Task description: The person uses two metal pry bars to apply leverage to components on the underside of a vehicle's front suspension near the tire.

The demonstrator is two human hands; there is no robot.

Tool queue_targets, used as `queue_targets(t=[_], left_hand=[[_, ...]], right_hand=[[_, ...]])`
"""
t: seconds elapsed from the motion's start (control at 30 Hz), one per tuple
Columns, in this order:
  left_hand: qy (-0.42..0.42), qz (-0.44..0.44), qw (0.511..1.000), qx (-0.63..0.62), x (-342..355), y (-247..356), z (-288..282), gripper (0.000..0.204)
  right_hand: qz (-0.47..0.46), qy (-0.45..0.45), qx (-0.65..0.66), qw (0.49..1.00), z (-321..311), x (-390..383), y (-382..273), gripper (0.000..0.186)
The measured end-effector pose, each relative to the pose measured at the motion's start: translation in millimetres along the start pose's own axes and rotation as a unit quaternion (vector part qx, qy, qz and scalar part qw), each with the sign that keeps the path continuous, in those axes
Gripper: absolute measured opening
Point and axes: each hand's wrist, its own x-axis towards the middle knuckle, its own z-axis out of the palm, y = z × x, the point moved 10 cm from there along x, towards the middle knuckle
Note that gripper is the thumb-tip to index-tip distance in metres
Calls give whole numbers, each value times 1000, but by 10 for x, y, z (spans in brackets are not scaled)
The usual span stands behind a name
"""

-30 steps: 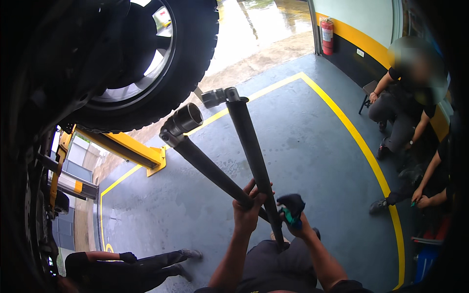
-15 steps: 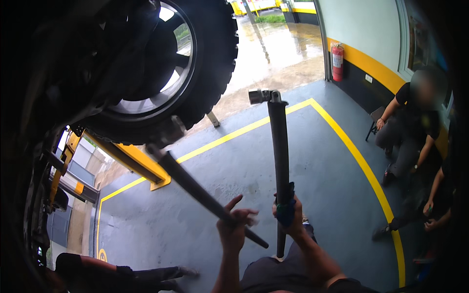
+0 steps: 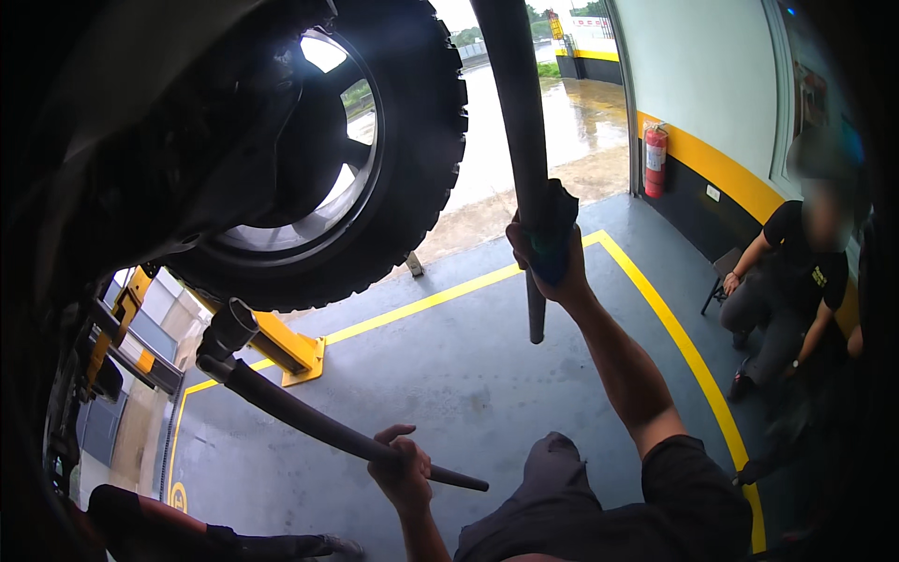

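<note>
Left bar [image 3: 300, 417]: long, round, matte black, with a smooth, faintly scuffed skin and a narrower bare tail.
Socket [image 3: 232, 326]: a stubby, dark metal cylinder with a dull sheen, hinged on a greyish swivel joint [image 3: 215, 363].
Right bar [image 3: 517, 103]: the same matte black tube, thick above and slimmer below.
Bundle [image 3: 559, 225]: soft, crumpled, dark with a blue-green patch.
Tyre [image 3: 421, 140]: black rubber, blocky tread, around a smooth silver wheel.
Floor [image 3: 421, 393]: grey, slightly glossy paint, bordered by a yellow line [image 3: 665, 328].
Since half a second ago: the right bar has risen, its head now beyond the view; the left bar has swung lower, its socket clear of the tyre.
Left grip [image 3: 403, 471]: clenched around the left bar near its tail, index finger stretched out.
Right grip [image 3: 565, 279]: wrapped around the right bar's lower part, the bundle pressed there too.
Where the bars are: both aloft over the floor, well apart; the left slants towards the floor's left edge, the right stands nearly upright before the far yellow line.
</note>
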Motion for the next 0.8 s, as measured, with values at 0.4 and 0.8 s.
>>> queue_targets(t=[0.4,0.8], left_hand=[[32,40,999,10,173,-85,-87,37],[120,15,992,-29,112,-31,-362,8]], right_hand=[[-63,-25,-1,998,364,346,73,19],[-265,115,-195,937,447,1040,-80,28]])
